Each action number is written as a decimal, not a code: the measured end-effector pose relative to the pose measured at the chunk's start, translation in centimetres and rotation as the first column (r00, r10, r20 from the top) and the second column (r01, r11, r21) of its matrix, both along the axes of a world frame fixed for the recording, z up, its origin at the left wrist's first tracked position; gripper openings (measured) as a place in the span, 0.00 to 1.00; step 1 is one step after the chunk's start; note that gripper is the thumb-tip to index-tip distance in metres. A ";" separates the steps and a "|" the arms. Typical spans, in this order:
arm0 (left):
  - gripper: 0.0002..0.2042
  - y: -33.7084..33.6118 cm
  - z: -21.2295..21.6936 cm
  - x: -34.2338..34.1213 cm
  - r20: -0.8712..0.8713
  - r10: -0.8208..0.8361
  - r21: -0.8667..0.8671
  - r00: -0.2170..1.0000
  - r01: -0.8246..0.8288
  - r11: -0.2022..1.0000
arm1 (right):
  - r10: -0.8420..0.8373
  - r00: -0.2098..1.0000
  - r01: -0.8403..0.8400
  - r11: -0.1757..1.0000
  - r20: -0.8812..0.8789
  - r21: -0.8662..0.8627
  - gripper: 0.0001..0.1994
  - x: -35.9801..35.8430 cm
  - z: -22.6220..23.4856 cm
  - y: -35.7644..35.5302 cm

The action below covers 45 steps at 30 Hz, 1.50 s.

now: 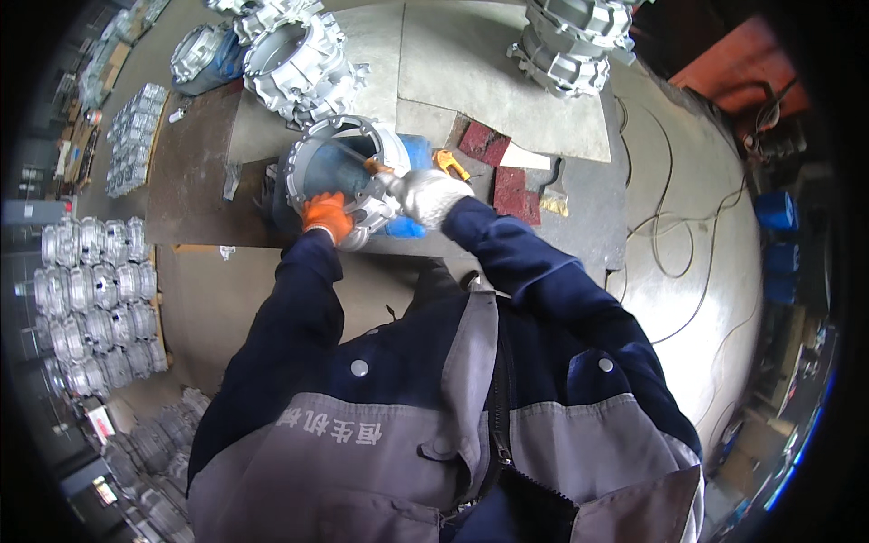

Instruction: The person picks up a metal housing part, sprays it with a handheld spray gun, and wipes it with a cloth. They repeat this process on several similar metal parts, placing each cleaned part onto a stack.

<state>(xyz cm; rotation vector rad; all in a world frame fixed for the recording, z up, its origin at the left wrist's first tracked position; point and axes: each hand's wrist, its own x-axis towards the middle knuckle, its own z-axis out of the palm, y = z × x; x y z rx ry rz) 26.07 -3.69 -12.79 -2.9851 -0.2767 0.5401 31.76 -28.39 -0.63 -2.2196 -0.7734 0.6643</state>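
Observation:
A ring-shaped silver cast-metal housing [299, 149] stands tilted on the workbench, its round opening toward me. My left hand [328, 217], in an orange glove, grips the housing's near rim. Over the right side of the housing is my right hand [427, 196], in a white glove with its fingers closed. A small orange-brown piece [377, 167] shows at its fingertips, too blurred to name. Blue material [405, 225] lies beneath and beside the housing. Just right of it lies a yellow-orange tool [450, 164], with dark red abrasive-looking pads [516, 195] farther right.
More castings [294, 68] are stacked at the bench's far left, and another stack [566, 50] is at the far right. Rows of castings [95, 290] fill the floor at left. Cables [674, 235] loop across the right floor, near blue containers [776, 211]. The metal-topped workbench [493, 59] spans the middle.

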 end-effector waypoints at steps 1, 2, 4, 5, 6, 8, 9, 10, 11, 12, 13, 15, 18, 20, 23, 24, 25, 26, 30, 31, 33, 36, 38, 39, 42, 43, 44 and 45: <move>0.20 0.0 -0.1 -0.1 0.015 0.004 -0.011 1.000 -0.004 1.000 | -0.071 0.995 0.067 0.996 -0.069 -0.061 0.38 0.4 0.0 -0.7; 0.20 0.0 -0.3 -0.1 0.015 -0.019 0.026 1.000 0.018 0.999 | -0.061 0.997 0.055 0.993 -0.052 -0.106 0.37 0.6 0.1 -1.8; 0.19 0.0 -0.5 -0.1 0.008 -0.027 0.022 1.000 0.027 0.999 | -0.041 0.999 0.038 0.992 -0.028 -0.125 0.34 -0.2 0.6 -5.3; 0.19 0.1 -0.5 0.0 0.022 -0.032 0.027 0.999 0.032 0.999 | -0.049 0.999 0.046 0.994 -0.022 -0.100 0.32 -1.1 1.1 -7.2; 0.19 0.1 -0.6 0.0 0.028 -0.027 0.032 0.999 0.026 0.999 | -0.055 0.998 0.054 0.996 -0.017 -0.076 0.31 -2.0 1.6 -9.2; 0.19 0.1 -0.6 0.2 -0.006 -0.022 0.022 1.000 0.022 1.000 | -0.203 0.920 0.160 0.975 -0.336 -0.152 0.31 -3.7 2.1 -11.3; 0.19 0.1 -0.5 0.2 -0.012 -0.019 0.025 1.000 0.019 1.000 | -0.197 0.910 0.165 0.979 -0.364 -0.117 0.30 -4.7 2.4 -12.4; 0.19 0.0 -0.4 0.3 -0.025 -0.012 0.021 1.000 0.013 1.000 | -0.148 0.949 0.120 0.986 -0.280 -0.113 0.30 -5.5 2.4 -12.9; 0.19 0.0 -0.4 0.3 -0.035 -0.010 0.016 0.999 0.010 1.000 | -0.103 0.950 0.081 0.993 -0.294 -0.085 0.29 -5.9 2.4 -13.3; 0.19 0.0 -0.3 0.3 -0.036 -0.009 0.016 0.999 0.009 1.000 | -0.166 0.937 0.120 0.980 -0.306 -0.161 0.28 -6.4 2.4 -13.5; 0.20 0.0 -0.2 0.3 -0.038 -0.006 0.020 0.999 0.007 1.000 | -0.193 0.926 0.134 0.971 -0.323 -0.196 0.28 -6.6 2.3 -13.7; 0.19 -0.1 -0.1 0.3 -0.045 -0.009 0.018 0.999 0.010 1.000 | -0.253 0.904 0.166 0.950 -0.343 -0.263 0.27 -7.1 2.2 -13.9; 0.19 -0.2 -0.1 0.5 -0.060 -0.007 0.031 0.998 0.009 0.999 | -0.283 0.917 0.225 0.949 -0.282 -0.220 0.29 -7.3 2.1 -13.7; 0.19 -0.3 -0.3 0.7 -0.087 -0.010 0.051 0.996 0.015 0.999 | -0.227 0.957 0.185 0.958 -0.183 -0.220 0.30 -6.4 1.8 -12.8; 0.19 -0.1 -0.7 1.0 -0.137 -0.016 0.091 0.990 0.028 0.995 | -0.095 0.995 0.093 0.968 0.003 -0.232 0.22 -3.3 0.5 -8.8; 0.19 0.0 -0.9 1.0 -0.145 -0.014 0.097 0.989 0.028 0.995 | -0.114 0.993 0.116 0.981 0.024 -0.153 0.21 -2.3 0.0 -7.2; 0.20 0.1 -1.2 1.1 -0.137 -0.019 0.104 0.990 0.034 0.994 | -0.178 0.975 0.166 0.981 -0.131 -0.097 0.25 -1.4 -0.5 -5.3; 0.19 0.2 -1.4 1.0 -0.135 -0.029 0.094 0.990 0.042 0.995 | -0.107 0.991 0.097 0.989 -0.083 -0.116 0.30 -1.2 -0.8 -3.5; 0.19 0.4 -2.0 1.3 -0.172 0.057 0.176 0.983 -0.026 0.984 | -0.086 0.963 0.107 0.992 -0.255 0.072 0.34 -1.8 -1.1 -1.2; 0.19 0.7 -1.9 1.0 -0.119 -0.063 0.091 0.991 0.074 0.993 | -0.203 0.943 0.231 0.970 -0.262 0.078 0.33 -1.9 -1.1 -1.7; 0.18 0.7 -1.9 1.1 -0.122 -0.055 0.098 0.991 0.067 0.993 | -0.126 0.989 0.125 0.992 -0.078 -0.022 0.32 0.2 -1.7 -5.0; 0.17 0.6 -1.7 1.0 -0.120 -0.066 0.090 0.991 0.077 0.993 | -0.430 0.652 0.568 0.822 -0.625 0.027 0.31 0.6 -4.2 -11.0; 0.17 0.6 -1.6 1.0 -0.115 -0.088 0.057 0.989 0.095 0.994 | -0.324 0.489 0.682 0.721 -0.810 0.123 0.28 -1.8 -6.6 -14.6; 0.16 0.6 -1.6 1.0 -0.106 -0.091 0.077 0.990 0.100 0.992 | -0.262 0.416 0.738 0.656 -0.871 0.155 0.27 -3.3 -7.7 -16.0; 0.16 0.6 -1.6 0.9 -0.107 -0.076 0.081 0.991 0.085 0.993 | -0.151 0.543 0.710 0.608 -0.826 0.356 0.25 -7.8 -10.2 -19.3; 0.16 0.5 -1.6 0.9 -0.117 -0.078 0.085 0.990 0.088 0.992 | -0.108 0.369 0.803 0.538 -0.923 0.258 0.22 -9.2 -10.7 -20.1; 0.16 0.5 -1.6 1.0 -0.118 -0.083 0.083 0.990 0.093 0.992 | -0.133 0.301 0.846 0.493 -0.944 0.201 0.22 -10.4 -11.1 -20.2; 0.16 0.4 -1.5 1.1 -0.118 -0.086 0.101 0.989 0.098 0.990 | -0.111 0.259 0.883 0.430 -0.960 0.188 0.21 -11.3 -11.4 -20.4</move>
